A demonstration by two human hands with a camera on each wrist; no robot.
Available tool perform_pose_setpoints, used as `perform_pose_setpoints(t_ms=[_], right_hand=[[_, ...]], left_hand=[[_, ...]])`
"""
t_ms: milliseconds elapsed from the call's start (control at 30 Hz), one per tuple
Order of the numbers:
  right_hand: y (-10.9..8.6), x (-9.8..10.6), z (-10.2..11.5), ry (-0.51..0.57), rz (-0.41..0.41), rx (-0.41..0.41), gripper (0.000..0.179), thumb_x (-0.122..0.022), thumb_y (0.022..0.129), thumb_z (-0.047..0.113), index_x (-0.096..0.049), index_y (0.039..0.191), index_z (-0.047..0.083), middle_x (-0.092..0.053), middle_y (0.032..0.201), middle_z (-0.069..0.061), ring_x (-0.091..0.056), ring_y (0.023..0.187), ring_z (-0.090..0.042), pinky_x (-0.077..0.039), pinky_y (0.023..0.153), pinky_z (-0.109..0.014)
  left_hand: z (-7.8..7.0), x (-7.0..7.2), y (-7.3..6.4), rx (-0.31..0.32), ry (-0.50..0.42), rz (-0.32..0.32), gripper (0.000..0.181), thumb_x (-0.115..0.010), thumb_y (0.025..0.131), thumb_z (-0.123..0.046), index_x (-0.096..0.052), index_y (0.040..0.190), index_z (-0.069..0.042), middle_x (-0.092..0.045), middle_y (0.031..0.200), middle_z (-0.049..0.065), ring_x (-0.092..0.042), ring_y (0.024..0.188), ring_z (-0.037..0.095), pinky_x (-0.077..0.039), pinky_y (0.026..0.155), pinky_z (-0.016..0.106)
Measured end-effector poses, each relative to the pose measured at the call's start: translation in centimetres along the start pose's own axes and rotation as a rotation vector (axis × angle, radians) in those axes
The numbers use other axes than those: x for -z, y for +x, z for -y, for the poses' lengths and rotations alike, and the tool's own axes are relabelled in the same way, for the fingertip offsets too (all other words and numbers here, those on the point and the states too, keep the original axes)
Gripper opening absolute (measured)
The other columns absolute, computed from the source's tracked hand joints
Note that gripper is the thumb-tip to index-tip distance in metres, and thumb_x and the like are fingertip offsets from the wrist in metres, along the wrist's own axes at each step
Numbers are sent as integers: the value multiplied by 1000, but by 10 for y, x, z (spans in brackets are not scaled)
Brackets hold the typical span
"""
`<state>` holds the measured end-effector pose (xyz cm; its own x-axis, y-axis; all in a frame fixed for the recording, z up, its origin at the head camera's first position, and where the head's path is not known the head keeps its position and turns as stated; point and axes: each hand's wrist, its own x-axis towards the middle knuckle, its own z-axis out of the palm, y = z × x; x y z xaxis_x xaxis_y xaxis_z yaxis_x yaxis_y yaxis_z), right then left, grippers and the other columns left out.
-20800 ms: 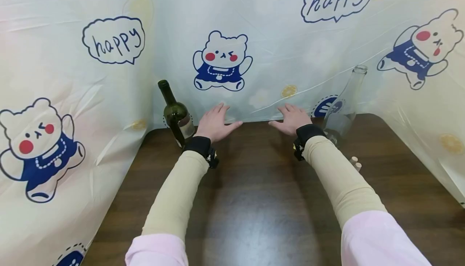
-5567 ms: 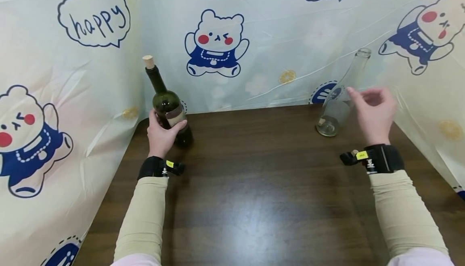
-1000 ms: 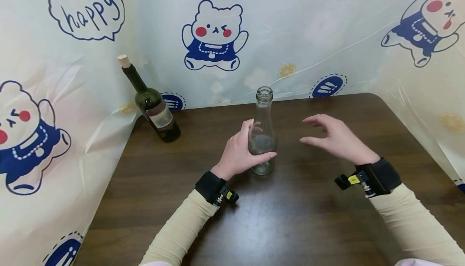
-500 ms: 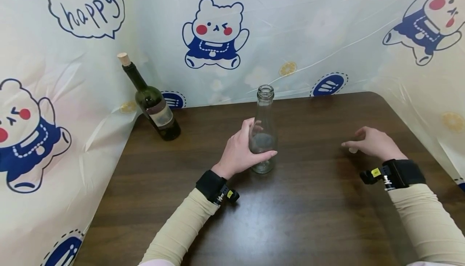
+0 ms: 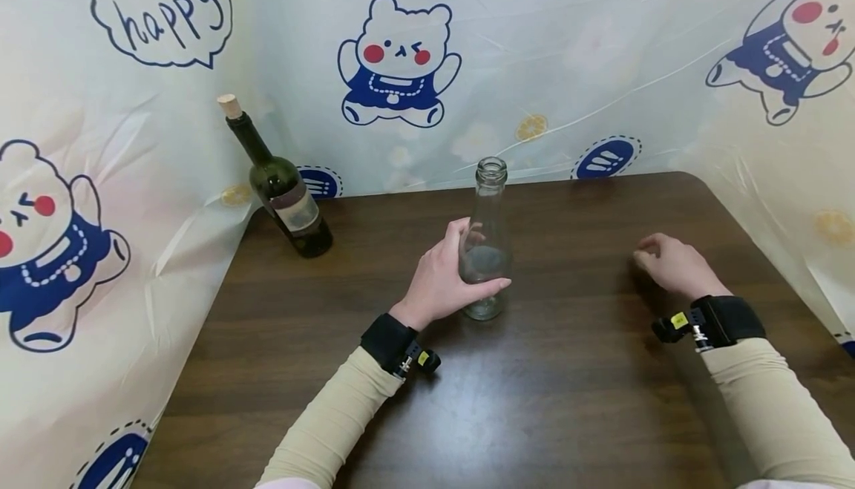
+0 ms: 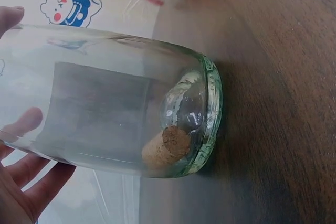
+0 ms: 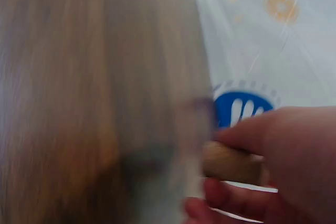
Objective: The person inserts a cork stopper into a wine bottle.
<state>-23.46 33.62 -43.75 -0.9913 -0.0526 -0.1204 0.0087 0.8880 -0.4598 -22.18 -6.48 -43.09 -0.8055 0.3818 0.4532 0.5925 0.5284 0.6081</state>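
My left hand (image 5: pixel 437 281) grips a clear glass bottle (image 5: pixel 490 211) that stands upright and uncapped on the table, thumb across its front and fingers behind. In the left wrist view, a cork (image 6: pixel 167 148) shows through the glass low down by the bottle's base. Farther right, my right hand (image 5: pixel 681 266) is low over the table with its fingers drawn together. A second cork (image 7: pixel 231 163) sits between thumb and fingers in the right wrist view, which is blurred; the hand hides it from the head camera.
A green wine bottle (image 5: pixel 283 192) stands at the back left, a cork stopper (image 5: pixel 230 106) in its mouth. The dark wooden table (image 5: pixel 300 370) ends at a printed curtain (image 5: pixel 401 166) along the back and both sides.
Over the last second my right hand has moved right, away from beside the clear bottle, and down to the table, its fingers closing on a cork. My left hand has stayed around the bottle.
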Motion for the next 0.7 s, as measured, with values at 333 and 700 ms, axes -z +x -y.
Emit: perform_pose_setpoints(t_ms=[333,700], right_hand=[[1,17,81,178,-387,199,48,-61,98,45,-66,110,-1,-67,95,-21,-55,82,-31,-41,69,-42],[-18,56,190,468,-572,494,40,-82,85,23,-69,118,3,-71,104,1,-65,88,-5,-49,81,-16]], left_hand=[[2,-2,-1,18,-12,3,90,-79,77,-59,-38,144,-15,-69,129,2,-65,116,15,-55,90,43],[1,-2,0,19,-27,10,90,-79,77,-59,-37,145,-17,-69,129,1,-66,114,16,-56,90,44]])
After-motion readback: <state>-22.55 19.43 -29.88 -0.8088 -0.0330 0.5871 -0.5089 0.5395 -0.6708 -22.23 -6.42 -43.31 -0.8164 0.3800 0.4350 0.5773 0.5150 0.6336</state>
